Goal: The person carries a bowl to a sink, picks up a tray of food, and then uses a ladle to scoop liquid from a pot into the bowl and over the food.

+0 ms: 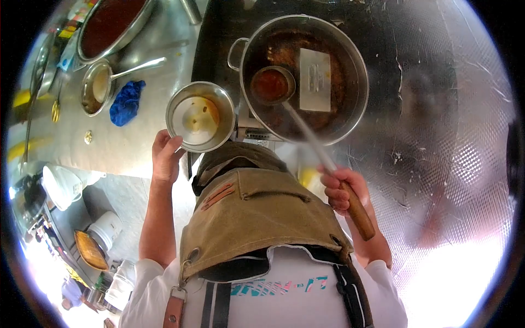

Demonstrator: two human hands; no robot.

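My left hand [167, 154] grips the rim of a steel bowl [225, 123], with the thumb at the edge and a little yellowish liquid in the bottom. My right hand [345, 190] is wrapped round the wooden handle of a long ladle [309, 131]. The ladle's cup is full of reddish-brown liquid and hangs over the left side of a wide steel pot [365, 82]. Inside that pot are dark brown liquid and a rectangular metal plate [315, 98] with a raised grip. The bowl is just left of the pot, below its loop handle.
On the steel counter [147, 147] to the left lie a crumpled blue cloth [127, 103] and a small pan [87, 101] with a spoon in it. A large container of red sauce [112, 24] stands behind them. White buckets [106, 228] are below at left; a textured metal surface [437, 158] spans the right.
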